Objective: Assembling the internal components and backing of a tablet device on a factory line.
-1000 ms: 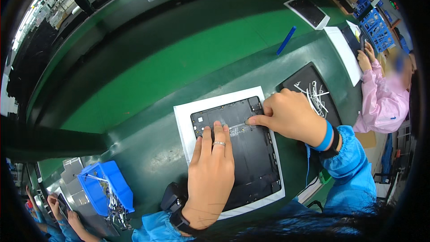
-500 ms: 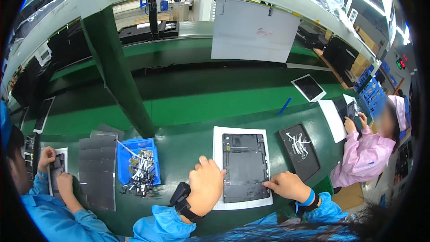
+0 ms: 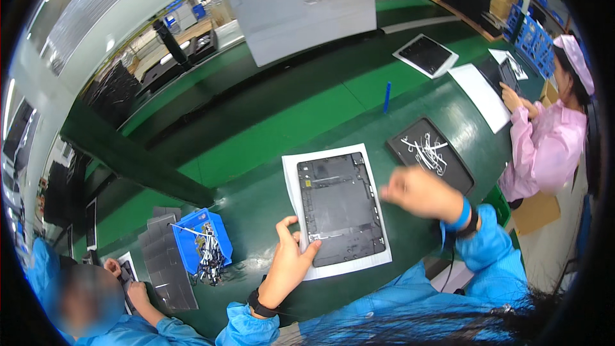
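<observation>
Off the casing comes the right hand (image 3: 426,193), away from its lower right edge half a second ago and up to the right of it now, while the left hand (image 3: 288,268) drops from beside it onto the lower left edge. That left hand is clamped there, thumb over the face, fingers along the side. The right is curled and blurred; whether anything sits in its fingers, I can't tell.

And here's the black tablet casing (image 3: 339,205), flat side up on a white sheet (image 3: 291,176) on the green worktop (image 3: 256,202). Looks light, thin and stiff, I'd say, its smooth face likely a bit slippery, the small parts along its rim probably fragile: best held by the outer edges, a hand on each side.

Right of the casing and farther off, a shallow black tray (image 3: 400,145) carries loose white strips (image 3: 429,154). Left of the casing, a blue bin (image 3: 186,242) brims with small pieces, grey boards (image 3: 168,266) just past it. Beyond the casing, a blue pen (image 3: 387,97).
</observation>
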Demonstrator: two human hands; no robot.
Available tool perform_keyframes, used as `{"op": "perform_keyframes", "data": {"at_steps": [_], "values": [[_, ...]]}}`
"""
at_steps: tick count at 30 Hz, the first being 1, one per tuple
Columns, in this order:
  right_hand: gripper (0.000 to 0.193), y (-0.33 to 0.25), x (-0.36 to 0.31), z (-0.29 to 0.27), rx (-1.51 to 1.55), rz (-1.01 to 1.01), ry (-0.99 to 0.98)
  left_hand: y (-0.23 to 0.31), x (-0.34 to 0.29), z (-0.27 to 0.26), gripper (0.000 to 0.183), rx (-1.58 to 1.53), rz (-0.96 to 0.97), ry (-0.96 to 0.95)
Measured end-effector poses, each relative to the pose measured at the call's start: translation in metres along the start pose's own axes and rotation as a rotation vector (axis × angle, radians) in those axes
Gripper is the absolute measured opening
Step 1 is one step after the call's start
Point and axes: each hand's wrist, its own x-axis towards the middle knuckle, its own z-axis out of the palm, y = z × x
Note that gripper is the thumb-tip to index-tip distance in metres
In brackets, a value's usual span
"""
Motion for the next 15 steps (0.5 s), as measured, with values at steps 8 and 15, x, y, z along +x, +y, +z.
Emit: {"op": "perform_keyframes", "data": {"at_steps": [8,15], "values": [[0.059,0.074,0.153,-0.046,-0.08,0.146,0.531,0.009,0.001,0.0,0.067,0.307,0.327,-0.114],[0.024,0.02,0.096,0.002,0.136,-0.242,0.156,0.024,0.004,0.001,0.065,0.424,0.074,-0.143]]}}
